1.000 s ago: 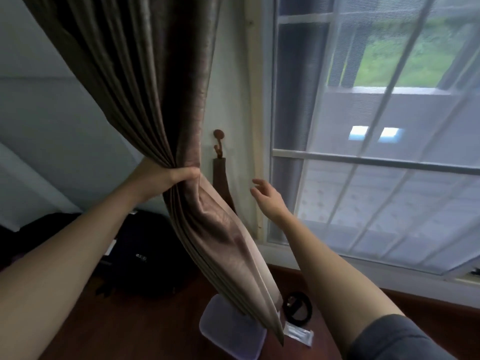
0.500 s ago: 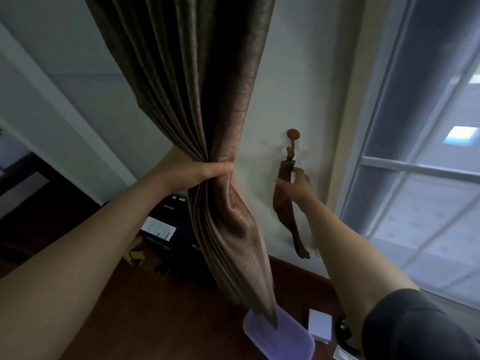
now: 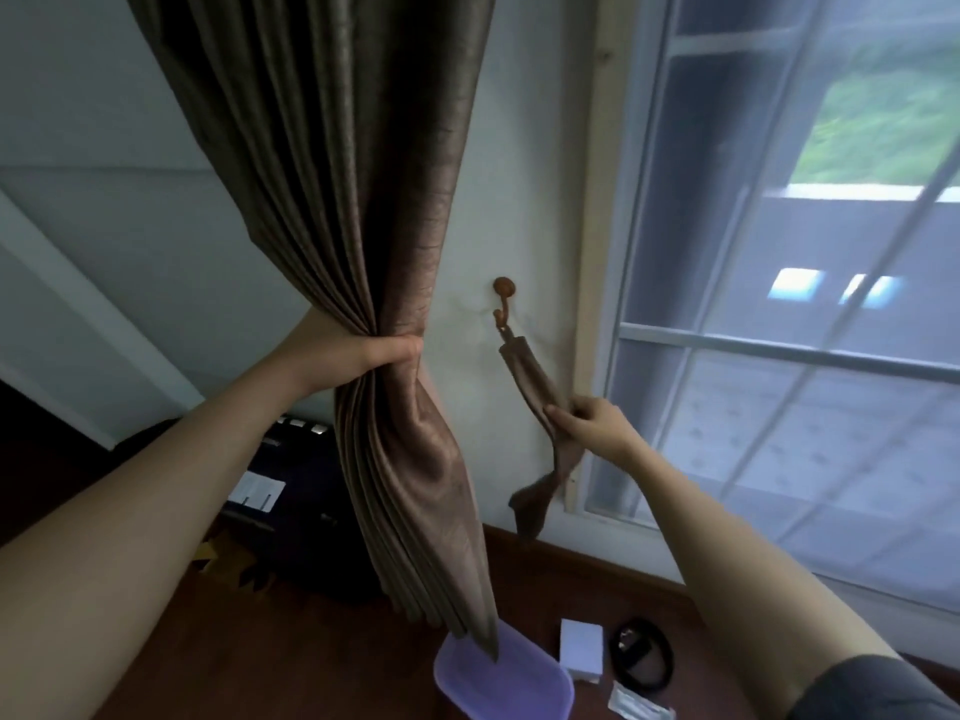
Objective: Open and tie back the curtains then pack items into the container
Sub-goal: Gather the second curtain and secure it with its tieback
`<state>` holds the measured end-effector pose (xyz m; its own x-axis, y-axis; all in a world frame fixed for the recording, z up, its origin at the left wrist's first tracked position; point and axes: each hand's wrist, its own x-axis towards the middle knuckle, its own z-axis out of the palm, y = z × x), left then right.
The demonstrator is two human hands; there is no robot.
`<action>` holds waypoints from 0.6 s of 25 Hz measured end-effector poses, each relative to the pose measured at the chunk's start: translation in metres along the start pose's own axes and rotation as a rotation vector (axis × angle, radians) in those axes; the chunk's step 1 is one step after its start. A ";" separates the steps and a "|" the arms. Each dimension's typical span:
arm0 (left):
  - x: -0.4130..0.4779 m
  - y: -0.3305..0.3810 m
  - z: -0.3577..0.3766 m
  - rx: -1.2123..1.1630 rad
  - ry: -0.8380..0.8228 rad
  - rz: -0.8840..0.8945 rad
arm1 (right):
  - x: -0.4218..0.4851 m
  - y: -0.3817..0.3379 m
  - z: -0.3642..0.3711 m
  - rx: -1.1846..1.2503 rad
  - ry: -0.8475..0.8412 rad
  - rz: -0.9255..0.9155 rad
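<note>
Left hand (image 3: 363, 354) is wrapped tight round the gathered brown curtain (image 3: 358, 200), bunching its pleats into a waist; the cloth fans out above the fist and hangs in folds below it. Right hand (image 3: 597, 426), off to the right and slightly lower, pinches the matching tieback (image 3: 524, 368) partway down between thumb and curled fingers, well apart from the curtain. The strip's loose end dangles below the hand.

Lower down, on the dark wooden surface (image 3: 311, 667), sits a translucent purple container (image 3: 519, 691); the curtain's bottom tip overlaps its left rim in this view. Just right of the container, outside it, lie a white box (image 3: 581, 649), a black looped item (image 3: 641, 662) and a small packet (image 3: 639, 708).

Farther back, the tieback's top hangs from a brown hook (image 3: 503, 298) on the wall, beside the window (image 3: 779, 356).
</note>
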<state>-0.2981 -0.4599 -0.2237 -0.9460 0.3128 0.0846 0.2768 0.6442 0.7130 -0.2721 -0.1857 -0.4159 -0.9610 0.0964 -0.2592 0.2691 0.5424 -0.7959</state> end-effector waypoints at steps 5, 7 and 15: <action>0.009 0.021 0.040 -0.071 -0.039 0.057 | -0.043 0.029 -0.069 -0.314 0.051 0.030; 0.015 0.029 0.061 -0.075 -0.084 0.065 | -0.061 0.032 -0.093 -0.423 0.098 0.011; 0.027 0.084 0.161 -0.158 -0.083 0.082 | -0.120 0.026 -0.143 -0.509 0.359 -0.080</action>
<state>-0.2734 -0.2845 -0.2731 -0.9025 0.4202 0.0940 0.3162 0.4987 0.8071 -0.1591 -0.0637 -0.3271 -0.9623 0.2654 0.0601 0.2165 0.8805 -0.4217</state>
